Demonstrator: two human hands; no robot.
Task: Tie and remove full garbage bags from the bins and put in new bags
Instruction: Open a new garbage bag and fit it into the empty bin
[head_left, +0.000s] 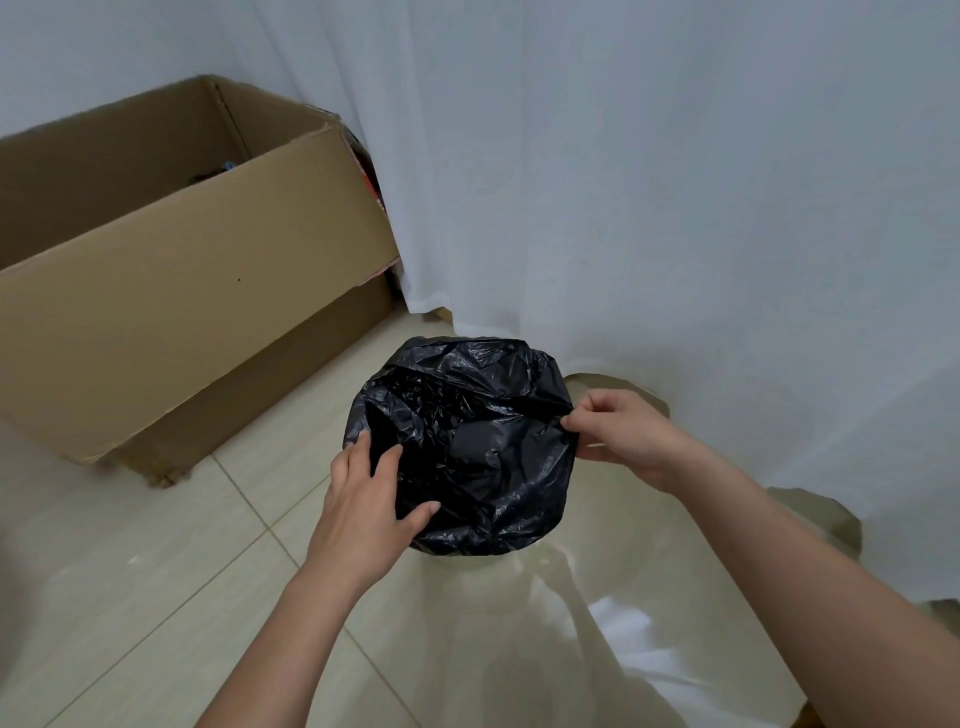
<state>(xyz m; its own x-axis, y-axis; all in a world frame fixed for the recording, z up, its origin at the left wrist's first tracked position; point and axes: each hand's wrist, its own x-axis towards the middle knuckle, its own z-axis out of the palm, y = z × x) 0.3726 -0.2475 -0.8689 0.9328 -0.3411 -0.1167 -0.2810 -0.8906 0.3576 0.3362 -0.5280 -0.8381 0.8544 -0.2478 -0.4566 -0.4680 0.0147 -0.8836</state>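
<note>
Head view: a black garbage bag (467, 441) is stretched over a small bin whose pale base (467, 560) just shows at the bag's 6 o'clock edge. The bin stands on the tiled floor (156, 571), close against a white curtain (675, 208), with a cardboard box (182, 260) off toward 10 o'clock.

The left hand (363, 504) lies on the bag's rim at about 8 o'clock, fingers fairly straight and spread, pressing the plastic rather than gripping it. The right hand (623, 436) is at 3 o'clock, thumb and forefinger pinching a fold of the bag's edge.

The two hands sit on nearly opposite sides of the round opening, so the bag's mouth lies between them. Both are touching it; only the right one has a hold. Whether this is a full bag to gather or a new one being seated I cannot tell. Either way, the next move likely turns on the left hand taking a matching hold of the rim.
</note>
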